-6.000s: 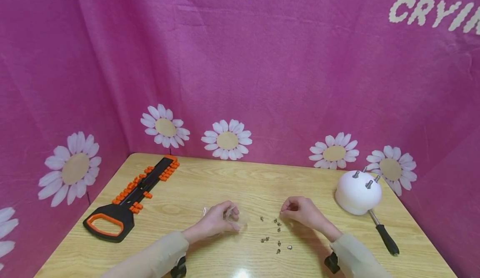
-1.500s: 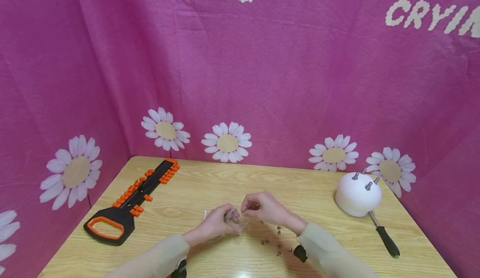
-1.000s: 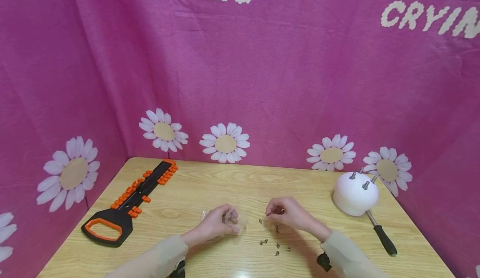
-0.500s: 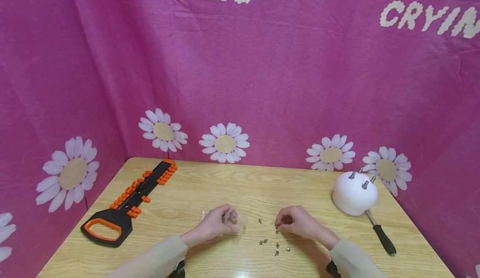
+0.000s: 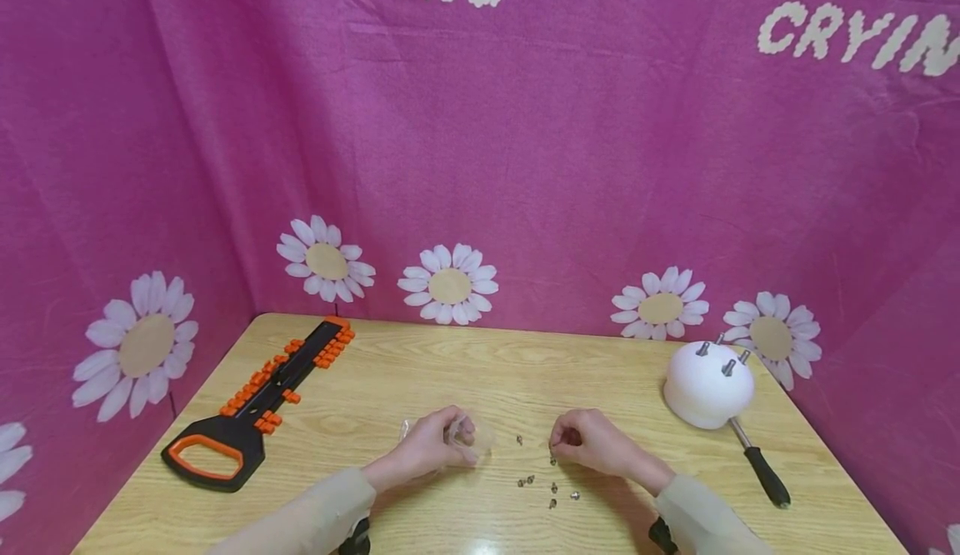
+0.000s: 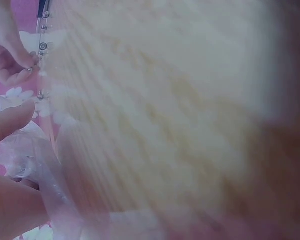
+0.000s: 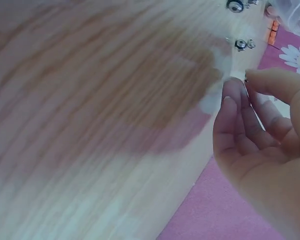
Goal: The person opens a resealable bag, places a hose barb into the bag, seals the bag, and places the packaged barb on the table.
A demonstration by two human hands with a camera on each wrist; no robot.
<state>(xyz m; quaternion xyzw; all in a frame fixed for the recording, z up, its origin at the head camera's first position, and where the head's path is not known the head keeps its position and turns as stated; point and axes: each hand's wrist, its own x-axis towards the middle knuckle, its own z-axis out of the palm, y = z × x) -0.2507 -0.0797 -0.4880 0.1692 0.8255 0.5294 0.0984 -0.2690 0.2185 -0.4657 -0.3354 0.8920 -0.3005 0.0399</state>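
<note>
My left hand (image 5: 435, 442) holds a crumpled clear plastic bag (image 6: 32, 160), its mouth facing right toward the loose screws. My right hand (image 5: 596, 442) is low over the table, thumb and fingertips pinched together. In the right wrist view a small dark metal screw (image 7: 246, 79) shows between thumb and finger. Right below those fingertips lies another screw (image 5: 552, 461). Several more small metal screws are scattered between and in front of the hands, among them a screw (image 5: 519, 440) near the bag and a screw (image 5: 575, 496) furthest right.
A black tool rack (image 5: 292, 372) with orange clips and a handle lies at the left. To the right stands a white foam dome (image 5: 708, 387) with metal bits stuck in its top and a black-handled screwdriver (image 5: 767, 476) in its side. A pink curtain (image 5: 525, 163) encloses the table (image 5: 420, 355).
My right hand was at the bag's mouth, then moved back right and down to the screws, where it now pinches one. The left hand stays in place with the bag.
</note>
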